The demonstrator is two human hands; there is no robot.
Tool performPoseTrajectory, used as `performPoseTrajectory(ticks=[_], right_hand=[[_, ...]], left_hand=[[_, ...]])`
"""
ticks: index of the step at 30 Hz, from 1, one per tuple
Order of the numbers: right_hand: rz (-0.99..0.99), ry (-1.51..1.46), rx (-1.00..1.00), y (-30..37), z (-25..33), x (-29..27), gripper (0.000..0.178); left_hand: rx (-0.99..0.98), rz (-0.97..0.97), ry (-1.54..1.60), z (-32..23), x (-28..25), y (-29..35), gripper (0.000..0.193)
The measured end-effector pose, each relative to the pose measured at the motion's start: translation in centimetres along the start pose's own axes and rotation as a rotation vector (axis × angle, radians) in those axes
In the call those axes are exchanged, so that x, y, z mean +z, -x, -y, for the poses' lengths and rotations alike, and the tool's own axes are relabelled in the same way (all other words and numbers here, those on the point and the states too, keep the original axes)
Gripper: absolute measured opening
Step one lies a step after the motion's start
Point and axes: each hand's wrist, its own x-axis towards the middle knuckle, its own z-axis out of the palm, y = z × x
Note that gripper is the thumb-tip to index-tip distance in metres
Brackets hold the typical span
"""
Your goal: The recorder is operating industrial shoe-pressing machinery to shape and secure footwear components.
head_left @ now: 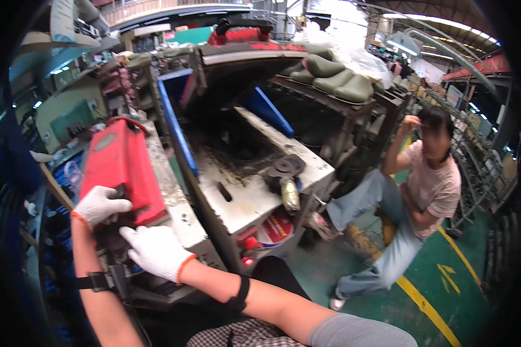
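Observation:
Both my hands wear white knit gloves with orange cuffs. My left hand point(101, 205) is closed at the near end of a red machine cover point(113, 159), its thumb toward the right. What its fingers grip is too dark to make out. Just below and to the right, my right hand point(159, 251) reaches in from the right, fingers bent toward a dark piece point(111, 234) between the two hands. That piece is partly hidden by the gloves, and its kind does not show.
Right of the red cover stands a grimy white machine bench point(231, 202) with blue side panels point(179, 124) and a dark round fitting point(285, 168). Green clogs point(336, 81) lie on a rack behind. A seated person point(428, 179) is at the right, near a yellow floor line point(428, 309).

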Motion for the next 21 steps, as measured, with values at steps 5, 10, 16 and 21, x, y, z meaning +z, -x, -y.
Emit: performPoseTrajectory(ticks=[5,10,16,21], right_hand=[[0.108,0.047,0.038,-0.1,-0.2,0.2,0.045],[0.122,0.053,0.040,-0.1,0.2,-0.6,0.047],[0.118,0.043,0.045,0.1,0.7,-1.3,0.044],[0.120,0.057,0.041,0.1,0.5,-1.2,0.045]], left_hand=[[-0.013,-0.016,-0.003,0.0,-0.1,0.1,0.031],[0.001,-0.001,0.005,0.2,-0.2,0.1,0.033],[-0.010,-0.008,-0.004,0.0,-0.1,0.2,0.034],[-0.027,-0.015,0.014,0.1,0.0,0.2,0.033]])
